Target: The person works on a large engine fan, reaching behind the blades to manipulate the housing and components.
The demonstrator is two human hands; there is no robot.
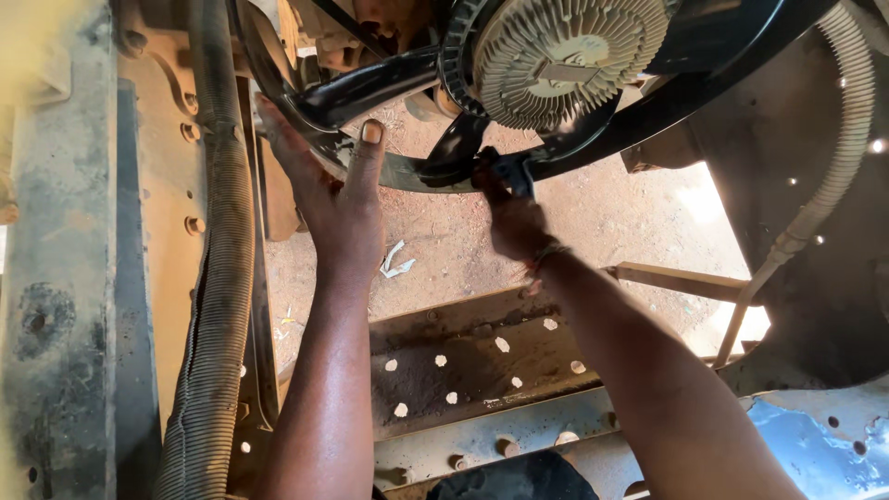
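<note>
Fan ring (407, 174) — left hand (338, 199) flat, right hand (511, 215) gripping.

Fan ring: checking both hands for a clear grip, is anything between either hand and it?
Nothing visible does. The left hand already rests on the black fan ring, and the right hand grips its lower edge beside a fan blade.
</note>
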